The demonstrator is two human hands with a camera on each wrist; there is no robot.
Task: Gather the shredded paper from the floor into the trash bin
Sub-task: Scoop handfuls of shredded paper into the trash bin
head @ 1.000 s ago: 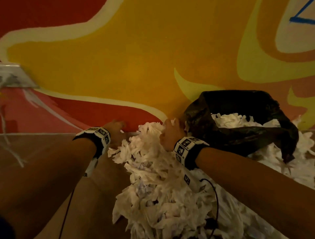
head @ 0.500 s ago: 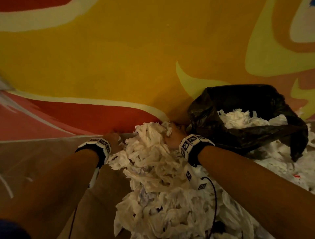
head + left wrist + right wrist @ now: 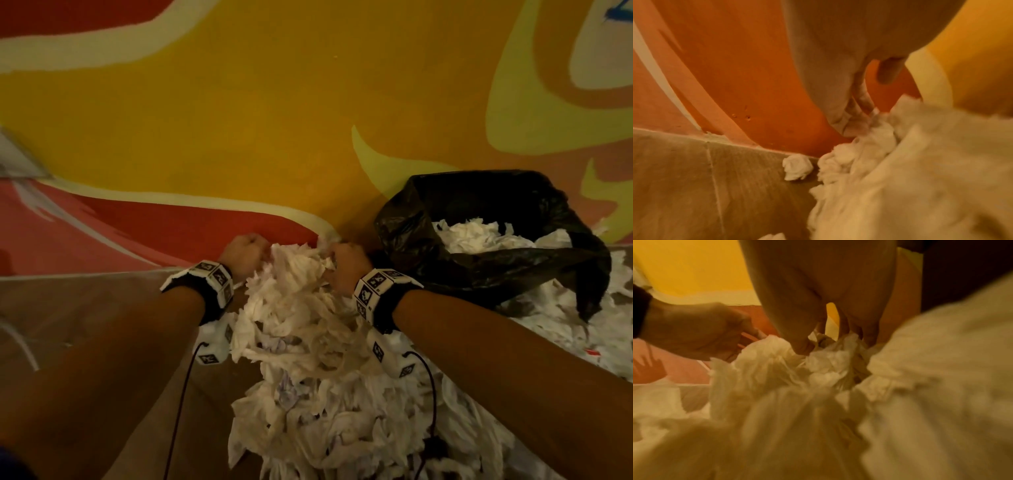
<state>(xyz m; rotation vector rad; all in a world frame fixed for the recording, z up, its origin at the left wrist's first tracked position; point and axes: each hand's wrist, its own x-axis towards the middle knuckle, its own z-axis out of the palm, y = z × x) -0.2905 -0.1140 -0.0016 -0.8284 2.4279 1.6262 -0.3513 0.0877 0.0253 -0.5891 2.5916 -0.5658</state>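
Low in the middle of the head view, a big heap of shredded paper (image 3: 308,342) lies on the floor (image 3: 85,308) against the painted wall (image 3: 274,120) and runs down to the bottom edge of the frame. The left hand (image 3: 244,251) sits at the heap's upper left corner, the right hand (image 3: 346,265) at its upper right, both at the top of the pile where it meets the wall.

In the right wrist view the right hand's fingers (image 3: 801,344) are curled down into the strips, bunching a wad of them between thumb and fingertips. In the left wrist view the left hand's fingers (image 3: 851,123) are curled together with their tips at the edge of the paper, touching it; blur hides whether they clamp any strips.

A small loose ball of paper (image 3: 797,167) lies on the floor at the wall's foot, just left of the heap.

At the right of the head view stands the trash bin (image 3: 513,267), lined with a black bag, more shreds inside it and scattered around it.
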